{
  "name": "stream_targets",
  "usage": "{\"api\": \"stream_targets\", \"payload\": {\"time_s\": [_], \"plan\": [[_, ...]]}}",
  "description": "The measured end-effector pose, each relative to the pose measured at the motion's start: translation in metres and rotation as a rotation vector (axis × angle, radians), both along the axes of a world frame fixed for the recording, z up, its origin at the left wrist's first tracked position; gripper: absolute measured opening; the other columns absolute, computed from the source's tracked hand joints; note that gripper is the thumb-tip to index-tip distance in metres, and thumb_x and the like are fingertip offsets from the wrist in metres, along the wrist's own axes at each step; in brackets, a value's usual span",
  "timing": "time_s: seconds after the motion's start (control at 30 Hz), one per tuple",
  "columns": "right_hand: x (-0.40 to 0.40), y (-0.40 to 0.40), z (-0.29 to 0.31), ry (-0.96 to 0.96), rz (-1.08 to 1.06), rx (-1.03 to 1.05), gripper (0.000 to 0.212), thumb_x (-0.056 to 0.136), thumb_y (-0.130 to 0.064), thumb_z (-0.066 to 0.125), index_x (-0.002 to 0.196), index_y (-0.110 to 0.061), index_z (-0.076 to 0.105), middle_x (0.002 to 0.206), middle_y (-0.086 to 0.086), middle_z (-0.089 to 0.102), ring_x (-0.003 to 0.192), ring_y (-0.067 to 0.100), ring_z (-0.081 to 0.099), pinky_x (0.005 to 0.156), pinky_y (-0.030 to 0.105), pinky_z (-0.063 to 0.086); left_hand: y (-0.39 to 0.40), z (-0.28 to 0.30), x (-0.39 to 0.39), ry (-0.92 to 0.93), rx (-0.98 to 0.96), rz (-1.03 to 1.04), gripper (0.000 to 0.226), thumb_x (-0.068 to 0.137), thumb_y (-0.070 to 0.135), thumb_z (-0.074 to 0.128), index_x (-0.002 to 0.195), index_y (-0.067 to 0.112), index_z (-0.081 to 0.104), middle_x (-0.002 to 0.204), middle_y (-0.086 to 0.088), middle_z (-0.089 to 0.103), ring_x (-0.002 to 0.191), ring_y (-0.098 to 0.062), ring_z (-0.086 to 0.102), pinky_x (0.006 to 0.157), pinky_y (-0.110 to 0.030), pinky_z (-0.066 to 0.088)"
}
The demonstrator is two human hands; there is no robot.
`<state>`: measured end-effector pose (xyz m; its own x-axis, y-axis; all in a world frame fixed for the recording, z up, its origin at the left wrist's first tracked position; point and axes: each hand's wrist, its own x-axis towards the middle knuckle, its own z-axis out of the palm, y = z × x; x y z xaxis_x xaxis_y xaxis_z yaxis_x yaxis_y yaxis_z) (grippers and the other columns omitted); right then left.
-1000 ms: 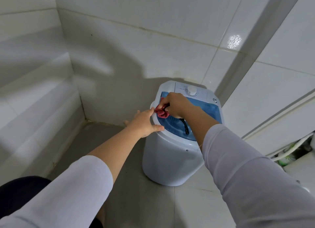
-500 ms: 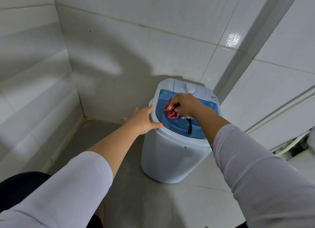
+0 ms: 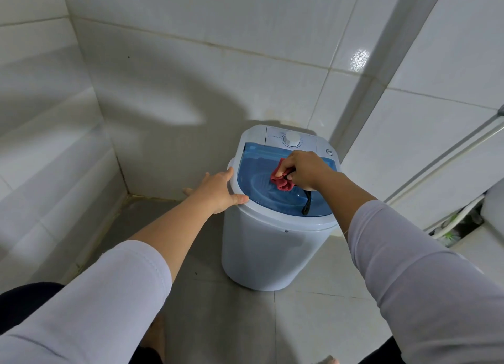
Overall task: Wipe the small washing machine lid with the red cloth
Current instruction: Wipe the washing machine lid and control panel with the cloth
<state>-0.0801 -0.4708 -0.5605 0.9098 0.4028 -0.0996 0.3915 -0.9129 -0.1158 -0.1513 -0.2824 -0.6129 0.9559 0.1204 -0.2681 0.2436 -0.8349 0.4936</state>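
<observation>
A small white washing machine (image 3: 267,254) stands on the floor in the tiled corner. Its translucent blue lid (image 3: 259,167) faces up, with a white dial (image 3: 291,139) behind it. My right hand (image 3: 305,168) is closed around a bunched red cloth (image 3: 281,179) and presses it on the middle of the lid. A black strap (image 3: 306,203) hangs from that hand across the lid. My left hand (image 3: 218,190) rests flat against the machine's left rim, thumb over the edge.
White tiled walls close in behind and on both sides. The floor (image 3: 191,322) is grey tile. At the right edge, a white hose and a green brush (image 3: 450,233) lie in a gap by a white fixture.
My right hand has slid the red cloth from the lid's left edge toward its middle. My left hand has stayed on the rim. The view has shifted slightly.
</observation>
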Motion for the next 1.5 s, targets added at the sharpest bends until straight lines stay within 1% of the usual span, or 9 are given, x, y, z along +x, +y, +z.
{"api": "stream_targets", "payload": {"time_s": [0.33, 0.6, 0.9, 1.1, 1.2, 1.3, 1.4, 1.43, 1.5], "plan": [[-0.003, -0.033, -0.002, 0.012, -0.080, 0.070, 0.036, 0.087, -0.001, 0.054, 0.110, -0.022, 0.071, 0.125, 0.006, 0.060, 0.114, 0.026, 0.053, 0.095, 0.030, 0.042, 0.000, -0.002, 0.004, -0.006, 0.051, -0.010, 0.088, 0.084, 0.059, 0.057, 0.152, 0.034, 0.007, 0.161, -0.001, 0.017, 0.150, -0.025, 0.004, 0.114, -0.063, 0.015], [-0.006, -0.061, -0.003, 0.016, -0.138, 0.101, 0.036, 0.085, 0.001, 0.053, 0.108, -0.020, 0.071, 0.121, 0.006, 0.061, 0.113, 0.025, 0.053, 0.086, 0.023, 0.039, 0.004, -0.011, 0.012, -0.010, 0.072, -0.014, 0.091, 0.082, 0.060, 0.058, 0.152, 0.033, 0.007, 0.160, -0.005, 0.018, 0.149, -0.028, 0.012, 0.114, -0.059, 0.022], [-0.013, -0.092, -0.007, 0.001, -0.218, 0.126, 0.038, 0.084, 0.001, 0.051, 0.105, -0.022, 0.072, 0.120, 0.006, 0.063, 0.112, 0.027, 0.055, 0.095, 0.032, 0.044, 0.004, -0.012, 0.015, -0.001, 0.103, -0.025, 0.091, 0.083, 0.059, 0.057, 0.152, 0.033, 0.006, 0.160, -0.006, 0.018, 0.148, -0.030, 0.013, 0.113, -0.058, 0.025], [-0.018, -0.108, -0.010, 0.047, -0.319, 0.252, 0.030, 0.086, -0.001, 0.054, 0.100, -0.018, 0.074, 0.111, 0.004, 0.069, 0.097, 0.021, 0.058, 0.087, 0.024, 0.045, 0.005, -0.015, 0.015, -0.005, 0.090, -0.017, 0.090, 0.083, 0.059, 0.058, 0.152, 0.034, 0.006, 0.160, -0.007, 0.019, 0.147, -0.032, 0.018, 0.112, -0.058, 0.028], [-0.020, -0.112, -0.006, 0.064, -0.353, 0.201, 0.030, 0.085, 0.000, 0.053, 0.097, -0.018, 0.074, 0.108, 0.006, 0.069, 0.091, 0.021, 0.057, 0.079, 0.025, 0.046, 0.004, -0.014, 0.014, -0.015, 0.081, -0.013, 0.089, 0.083, 0.058, 0.058, 0.152, 0.033, 0.007, 0.160, -0.007, 0.018, 0.147, -0.031, 0.018, 0.113, -0.057, 0.027], [-0.019, -0.107, 0.005, 0.053, -0.375, 0.170, 0.033, 0.082, 0.002, 0.050, 0.092, -0.019, 0.074, 0.101, 0.002, 0.070, 0.093, 0.021, 0.061, 0.075, 0.023, 0.049, 0.007, -0.016, 0.015, -0.030, 0.006, -0.015, 0.091, 0.081, 0.056, 0.062, 0.152, 0.031, 0.012, 0.160, -0.008, 0.017, 0.147, -0.031, 0.018, 0.115, -0.056, 0.025], [-0.019, -0.082, 0.019, 0.039, -0.308, 0.210, 0.032, 0.083, 0.002, 0.051, 0.101, -0.014, 0.072, 0.102, 0.002, 0.067, 0.092, 0.014, 0.055, 0.066, 0.010, 0.042, 0.015, -0.017, 0.015, -0.038, -0.023, -0.038, 0.090, 0.078, 0.058, 0.063, 0.151, 0.034, 0.016, 0.160, -0.008, 0.018, 0.147, -0.030, 0.018, 0.116, -0.055, 0.023], [-0.019, -0.070, 0.023, 0.041, -0.265, 0.220, 0.032, 0.084, 0.002, 0.051, 0.104, -0.013, 0.072, 0.103, 0.002, 0.067, 0.094, 0.014, 0.055, 0.067, 0.008, 0.040, 0.019, -0.017, 0.016, -0.034, -0.042, -0.049, 0.087, 0.080, 0.057, 0.062, 0.150, 0.035, 0.018, 0.160, -0.007, 0.019, 0.147, -0.029, 0.019, 0.117, -0.053, 0.023], [-0.018, -0.045, 0.025, 0.046, -0.180, 0.230, 0.034, 0.086, 0.000, 0.051, 0.108, -0.015, 0.071, 0.111, 0.004, 0.069, 0.102, 0.015, 0.058, 0.077, 0.014, 0.038, 0.026, -0.015, 0.017, -0.027, -0.093, -0.064, 0.074, 0.086, 0.054, 0.056, 0.150, 0.037, 0.021, 0.160, -0.006, 0.020, 0.146, -0.029, 0.023, 0.118, -0.046, 0.025]]}}
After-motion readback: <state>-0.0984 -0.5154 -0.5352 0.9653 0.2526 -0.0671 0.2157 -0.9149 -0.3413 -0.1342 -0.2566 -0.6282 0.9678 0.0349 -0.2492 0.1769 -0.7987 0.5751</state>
